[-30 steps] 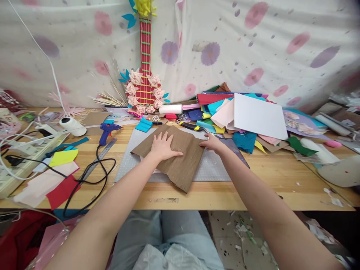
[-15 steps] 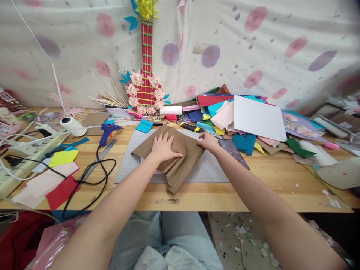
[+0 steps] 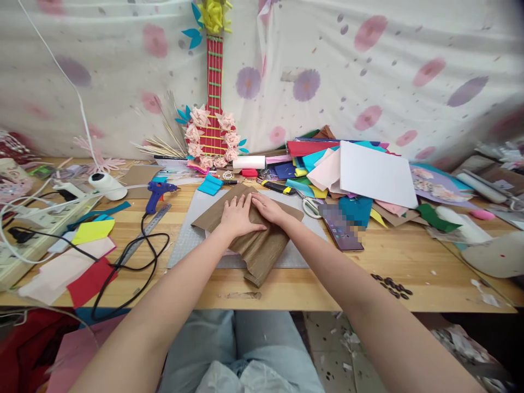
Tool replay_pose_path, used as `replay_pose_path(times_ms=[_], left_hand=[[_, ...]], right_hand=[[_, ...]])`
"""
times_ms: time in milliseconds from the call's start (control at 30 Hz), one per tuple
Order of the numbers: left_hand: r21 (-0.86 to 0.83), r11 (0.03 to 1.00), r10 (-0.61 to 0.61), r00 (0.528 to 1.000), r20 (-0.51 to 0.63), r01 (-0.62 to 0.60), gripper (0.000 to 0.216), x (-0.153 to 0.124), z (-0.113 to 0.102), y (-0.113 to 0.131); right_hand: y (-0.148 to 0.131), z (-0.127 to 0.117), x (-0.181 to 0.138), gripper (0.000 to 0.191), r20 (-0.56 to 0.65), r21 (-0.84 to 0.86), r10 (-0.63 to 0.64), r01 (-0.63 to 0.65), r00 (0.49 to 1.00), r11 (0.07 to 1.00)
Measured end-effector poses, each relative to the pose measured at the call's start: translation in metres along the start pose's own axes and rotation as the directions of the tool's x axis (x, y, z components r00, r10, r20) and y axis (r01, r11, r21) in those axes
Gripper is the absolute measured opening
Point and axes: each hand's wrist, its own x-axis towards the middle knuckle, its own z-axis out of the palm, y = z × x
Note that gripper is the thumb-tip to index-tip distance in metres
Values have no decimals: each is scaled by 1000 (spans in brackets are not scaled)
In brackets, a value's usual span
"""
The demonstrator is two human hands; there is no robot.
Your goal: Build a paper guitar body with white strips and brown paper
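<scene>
A sheet of brown crepe paper (image 3: pixel 266 251) lies wrinkled over a grey cutting mat (image 3: pixel 184 240), its lower corner curling near the table edge. My left hand (image 3: pixel 239 216) rests flat on the paper with fingers spread. Right beside it, my right hand (image 3: pixel 268 208) lies flat on the same sheet, fingers stretched toward the left hand. Something pale peeks out from under the paper's left side, mostly hidden. To the right of the paper are scissors (image 3: pixel 311 206) and a phone (image 3: pixel 341 229).
A blue glue gun (image 3: pixel 158 195) with a looping black cable and a metal ruler (image 3: pixel 143 234) lie left. Behind stands a red paper guitar (image 3: pixel 214 82) with pink flowers. Stacked coloured papers and a white board (image 3: pixel 376 174) fill the back right. Small dark pieces (image 3: pixel 392 286) lie front right.
My right hand has moved left from the paper's right corner onto its middle, beside my left hand. The scissors, more of the phone and the dark pieces now show. My left hand stays put.
</scene>
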Motion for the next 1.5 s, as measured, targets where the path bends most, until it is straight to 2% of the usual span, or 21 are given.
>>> replay_pose_path(times_ms=[100,167,300,400,467,533,567,633,667,700,833,967,1067,1133,1233,1333,1500], left_hand=[[-35,999,-9,1000,-6,9,123,0,-1,2],[-78,997,-8,1000,18,10,120,1,-4,1],[-301,951,-55,996,73,75,87,7,-19,-11],[-426,890,-159,986,45,162,71,2,-38,-32],[-350,910,-211,975,72,223,78,-12,-52,-46],[-172,953,-214,957,194,248,99,-33,-63,-54],[-92,964,-211,930,300,249,109,-44,-67,-55],[19,968,-226,845,485,249,123,-66,-67,-53],[87,967,-248,810,531,239,125,-74,-65,-50],[135,967,-254,795,551,216,127,-81,-61,-47],[195,970,-225,836,500,144,117,-89,-48,-41],[227,965,-222,867,447,130,110,-76,-56,-53],[263,959,-200,908,368,104,107,-57,-67,-69],[268,961,-164,912,377,62,105,-41,-69,-81],[205,979,-102,904,415,16,103,-16,-61,-97],[206,978,-115,913,392,35,102,1,-44,-108],[167,982,-141,931,336,89,95,8,-32,-115]], right_hand=[[4,16,1,46,-34,7,-14,15,999,1000],[8,21,0,45,-58,-9,-12,12,998,1000],[7,21,-2,43,-50,-22,54,-55,997,998],[2,18,-3,43,-58,-22,84,-86,995,996],[-1,17,-3,42,-57,-21,88,-89,995,996],[-3,16,-4,43,-52,-21,86,-87,995,996],[-3,15,-4,43,-50,-19,83,-84,995,996],[-3,15,-4,42,-49,-14,80,-81,996,997],[-2,15,-4,42,-49,-12,81,-81,996,997],[-2,16,-3,42,-51,-11,81,-82,995,997],[-2,17,-2,43,-58,-31,78,-80,995,996],[-6,14,-1,41,-84,-40,110,-114,990,993],[-8,10,0,41,-143,-25,212,-218,967,976],[-9,8,2,41,-174,-28,301,-310,938,950],[-12,6,4,43,-205,-64,378,-397,903,915],[-16,7,7,45,-238,-128,377,-414,895,902],[-22,13,15,54,-265,-234,342,-405,901,884]])
